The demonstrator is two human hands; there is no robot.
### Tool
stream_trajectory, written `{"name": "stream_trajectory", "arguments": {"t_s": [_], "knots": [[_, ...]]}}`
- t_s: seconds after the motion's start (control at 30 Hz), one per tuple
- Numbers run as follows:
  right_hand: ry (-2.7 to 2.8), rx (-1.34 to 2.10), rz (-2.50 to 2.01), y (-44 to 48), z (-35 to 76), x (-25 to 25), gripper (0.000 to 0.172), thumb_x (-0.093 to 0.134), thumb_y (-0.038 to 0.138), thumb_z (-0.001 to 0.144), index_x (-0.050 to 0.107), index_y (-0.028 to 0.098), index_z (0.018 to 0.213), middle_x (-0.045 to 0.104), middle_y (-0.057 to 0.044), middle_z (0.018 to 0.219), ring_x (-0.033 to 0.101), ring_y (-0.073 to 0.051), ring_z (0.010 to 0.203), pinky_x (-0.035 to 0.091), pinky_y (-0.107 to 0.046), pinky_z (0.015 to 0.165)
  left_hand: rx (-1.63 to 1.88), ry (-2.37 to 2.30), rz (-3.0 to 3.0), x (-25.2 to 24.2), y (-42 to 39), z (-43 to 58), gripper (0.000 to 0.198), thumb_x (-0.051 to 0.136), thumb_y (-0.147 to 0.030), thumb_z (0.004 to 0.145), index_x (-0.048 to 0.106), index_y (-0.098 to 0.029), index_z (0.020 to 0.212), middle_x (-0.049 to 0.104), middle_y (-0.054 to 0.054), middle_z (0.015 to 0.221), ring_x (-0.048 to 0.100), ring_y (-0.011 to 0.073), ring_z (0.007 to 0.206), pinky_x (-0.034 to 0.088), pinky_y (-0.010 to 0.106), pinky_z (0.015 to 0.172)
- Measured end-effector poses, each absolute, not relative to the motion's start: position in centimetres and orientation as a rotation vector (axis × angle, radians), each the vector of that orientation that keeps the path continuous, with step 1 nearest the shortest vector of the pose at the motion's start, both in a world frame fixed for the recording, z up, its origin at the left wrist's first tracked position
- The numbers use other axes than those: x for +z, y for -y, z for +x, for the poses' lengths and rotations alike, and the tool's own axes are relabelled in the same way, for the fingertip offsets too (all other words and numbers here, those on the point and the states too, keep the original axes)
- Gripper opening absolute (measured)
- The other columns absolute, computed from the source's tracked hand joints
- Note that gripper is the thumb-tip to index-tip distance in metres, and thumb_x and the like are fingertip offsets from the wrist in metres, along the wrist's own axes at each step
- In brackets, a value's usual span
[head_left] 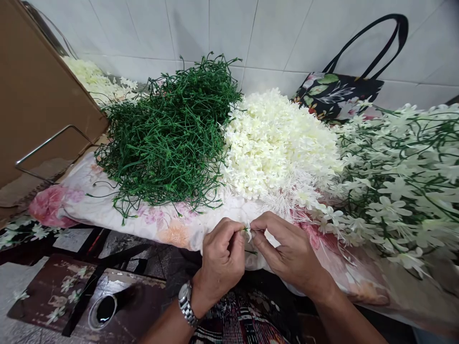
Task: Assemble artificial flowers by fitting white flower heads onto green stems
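My left hand (224, 253), wearing a steel watch on its wrist, is closed in a pinch on the tip of a green plastic flower stem. Facing it, my right hand (287, 248) pinches a small white artificial flower (248, 232) where the fingertips of both hands nearly meet. Part of the flower and stem is hidden by the fingers. Beyond my hands lies a large heap of green stems (172, 134), and beside it a pile of loose white blossoms (276, 143). At the pile's front edge are fine white filaments (283, 198).
Assembled white flowers (398, 191) with green stems spread across the right. The flowered cloth (158, 229) covers the work surface. A floral handbag (337, 93) leans against the tiled wall. Cardboard (43, 105) stands at left; a cup of dark liquid (103, 311) sits low left.
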State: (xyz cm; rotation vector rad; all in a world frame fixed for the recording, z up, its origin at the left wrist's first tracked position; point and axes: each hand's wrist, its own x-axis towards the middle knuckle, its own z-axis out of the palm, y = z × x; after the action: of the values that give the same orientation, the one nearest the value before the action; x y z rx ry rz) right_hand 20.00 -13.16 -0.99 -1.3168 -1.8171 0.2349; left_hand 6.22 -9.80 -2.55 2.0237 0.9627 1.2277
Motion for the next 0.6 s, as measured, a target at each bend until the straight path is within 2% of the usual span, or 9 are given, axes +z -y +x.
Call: {"name": "stream_trajectory", "arguments": {"t_s": [0.4,0.6], "knots": [[1.841,0.172,-1.269,12.1,19.8,-2.4,0.014,0.043,0.005,0.084,0.052,0.015,0.08,0.053,-0.002,0.066,0.051,-0.011,0.061,0.045,-0.022,0.055,1.124,-1.013,1.92,-3.0,8.9,6.6,0.019,0.043,-0.008,0.077,0.054,-0.018,0.066,0.051,-0.003,0.055,0.046,0.0097,0.05,0.036,0.02,0.049],[1.837,0.209,-1.325,13.2,21.0,-1.4,0.01,0.049,0.013,0.086,0.055,0.017,0.093,0.058,-0.004,0.078,0.057,-0.014,0.074,0.048,-0.026,0.065,1.056,-0.986,1.397,-3.4,8.7,6.1,0.012,0.051,-0.015,0.078,0.056,-0.017,0.067,0.046,-0.005,0.055,0.039,0.0075,0.047,0.032,0.019,0.047]]}}
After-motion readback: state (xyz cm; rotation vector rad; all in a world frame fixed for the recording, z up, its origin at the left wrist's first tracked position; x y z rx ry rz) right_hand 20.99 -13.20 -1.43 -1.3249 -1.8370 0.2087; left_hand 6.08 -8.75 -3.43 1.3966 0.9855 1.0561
